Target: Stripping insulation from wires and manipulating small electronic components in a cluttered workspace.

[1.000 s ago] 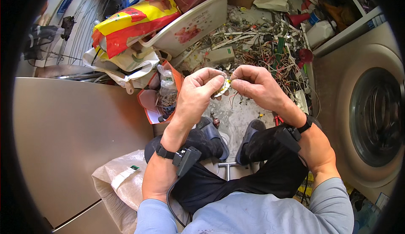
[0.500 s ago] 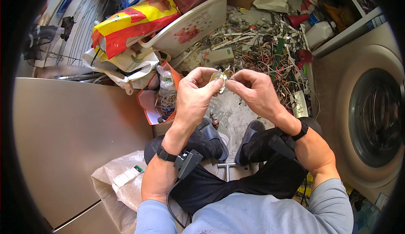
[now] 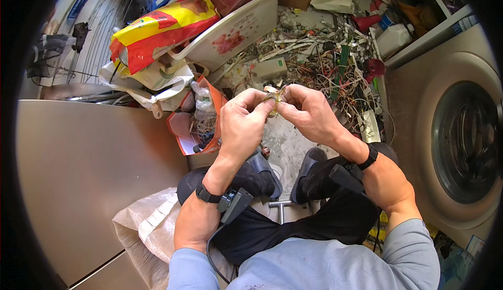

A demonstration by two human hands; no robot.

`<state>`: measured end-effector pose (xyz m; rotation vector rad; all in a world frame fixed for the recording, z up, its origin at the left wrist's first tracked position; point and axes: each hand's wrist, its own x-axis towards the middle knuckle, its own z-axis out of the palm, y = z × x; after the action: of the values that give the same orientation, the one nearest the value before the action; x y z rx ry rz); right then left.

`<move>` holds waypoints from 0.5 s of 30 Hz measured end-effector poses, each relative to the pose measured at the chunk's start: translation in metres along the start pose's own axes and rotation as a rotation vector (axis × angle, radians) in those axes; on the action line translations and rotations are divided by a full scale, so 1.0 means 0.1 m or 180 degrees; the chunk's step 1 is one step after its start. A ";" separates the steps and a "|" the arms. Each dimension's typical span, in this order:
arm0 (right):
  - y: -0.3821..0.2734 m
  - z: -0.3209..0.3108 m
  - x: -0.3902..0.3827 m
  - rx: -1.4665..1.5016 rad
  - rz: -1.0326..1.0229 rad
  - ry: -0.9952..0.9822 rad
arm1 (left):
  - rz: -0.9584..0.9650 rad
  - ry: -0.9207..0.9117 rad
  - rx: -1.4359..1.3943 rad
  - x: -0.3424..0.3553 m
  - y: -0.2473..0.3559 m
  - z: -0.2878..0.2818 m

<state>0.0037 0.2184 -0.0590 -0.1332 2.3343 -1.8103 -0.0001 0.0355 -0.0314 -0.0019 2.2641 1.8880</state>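
The small bundle of thin wire [image 3: 276,97] sat pinched between my left hand [image 3: 242,125] and right hand [image 3: 310,114] – fingertips closed on it, held above the wire pile [image 3: 319,67]. Short, firm grips near the ends seemed best – slack would slip.

Left hand [image 3: 242,125] and right hand [image 3: 309,113] pinching small wire piece [image 3: 274,97], scrap wire pile [image 3: 325,65] beyond

One head-worn fisheye camera looks steeply down from just above the seated person, close over the left hand [image 3: 242,124] and right hand [image 3: 309,113] at centre frame. The cluttered concrete floor [image 3: 285,142] lies below, its straight lines bending toward the rim.
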 end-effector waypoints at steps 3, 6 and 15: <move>-0.02 -0.01 0.03 0.0320 0.0052 -0.0104 | 0.0190 0.0088 0.0117 0.00 0.00 0.00; -0.10 -0.05 0.02 0.1004 0.0298 -0.0460 | -0.0284 0.0005 -0.0467 0.05 -0.01 -0.03; -0.09 -0.10 0.04 0.0935 0.0593 -0.0599 | -0.0189 -0.0083 -0.0677 0.05 -0.03 0.03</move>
<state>-0.0020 0.2247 -0.0488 -0.0407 1.8666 -1.9282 -0.0042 0.0380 -0.0357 -0.0734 2.0127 2.0742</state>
